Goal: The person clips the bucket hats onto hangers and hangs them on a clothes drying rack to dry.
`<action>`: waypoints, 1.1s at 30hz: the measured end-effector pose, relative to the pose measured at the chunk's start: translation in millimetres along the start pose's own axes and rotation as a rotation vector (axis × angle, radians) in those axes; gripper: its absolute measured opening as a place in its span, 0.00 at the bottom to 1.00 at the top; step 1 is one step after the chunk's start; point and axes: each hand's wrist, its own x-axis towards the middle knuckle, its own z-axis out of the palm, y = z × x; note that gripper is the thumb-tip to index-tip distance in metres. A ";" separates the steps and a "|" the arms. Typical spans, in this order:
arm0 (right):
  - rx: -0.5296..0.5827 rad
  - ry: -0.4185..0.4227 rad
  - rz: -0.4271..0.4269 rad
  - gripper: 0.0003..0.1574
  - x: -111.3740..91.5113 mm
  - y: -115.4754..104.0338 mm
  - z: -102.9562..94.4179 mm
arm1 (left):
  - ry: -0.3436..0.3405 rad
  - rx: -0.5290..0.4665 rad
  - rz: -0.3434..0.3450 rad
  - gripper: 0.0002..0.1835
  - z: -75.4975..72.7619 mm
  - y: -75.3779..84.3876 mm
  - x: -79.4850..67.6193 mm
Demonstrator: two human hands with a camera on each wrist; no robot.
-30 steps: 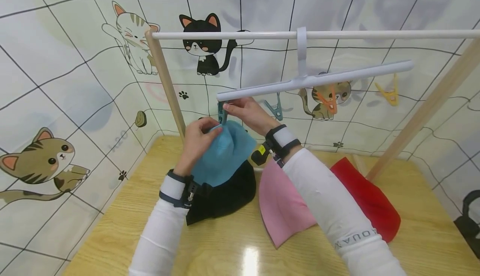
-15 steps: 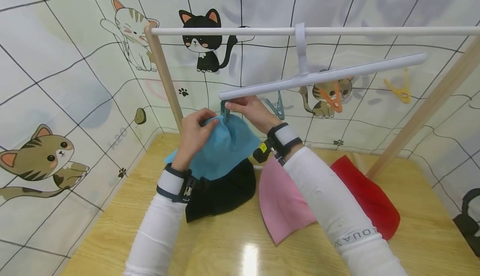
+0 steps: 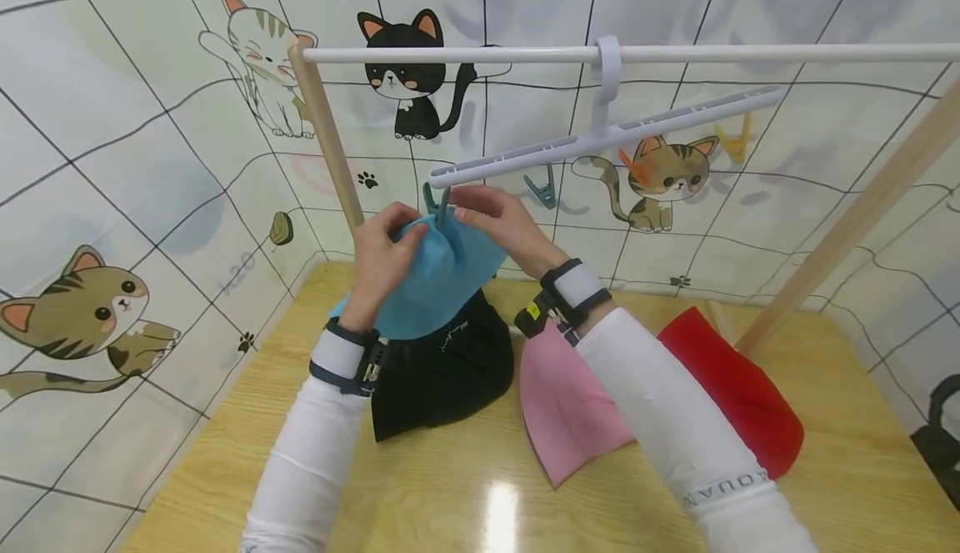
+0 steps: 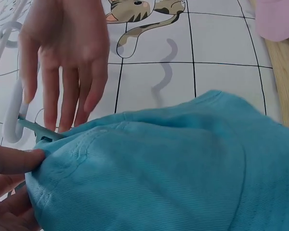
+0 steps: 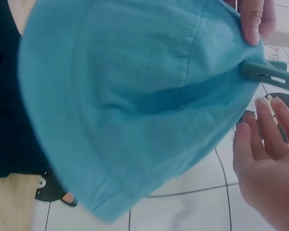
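Observation:
My left hand [image 3: 385,253] pinches the crown of a light blue bucket hat [image 3: 427,286] between thumb and fingers. A teal clothespin [image 3: 436,203] at the left end of the white hanger [image 3: 551,151] bites the fabric beside that pinch. My right hand [image 3: 506,223] is just right of the clothespin. In the right wrist view its fingers [image 5: 267,130] are spread loosely around the clothespin [image 5: 267,72]. The left wrist view shows those fingers [image 4: 70,94] extended downward behind the hat [image 4: 144,168]. The hat's brim hangs over a black hat [image 3: 450,369].
The hanger hangs tilted from a white rod [image 3: 465,55] on wooden posts. It also carries a second teal clothespin [image 3: 542,188], an orange one [image 3: 633,166] and a yellow one [image 3: 735,140]. A pink hat [image 3: 566,403] and a red hat [image 3: 731,394] lie on the wooden table [image 3: 420,495].
My right hand has let go of the clothespin and shifted slightly right. The clothespin's handles have spread and the hanger has turned. My left hand and the blue hat have risen a little in view.

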 end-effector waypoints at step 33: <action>-0.126 0.004 0.077 0.26 -37.4 24.6 -71.1 | 0.090 0.122 -0.038 0.04 -24.9 -30.5 14.7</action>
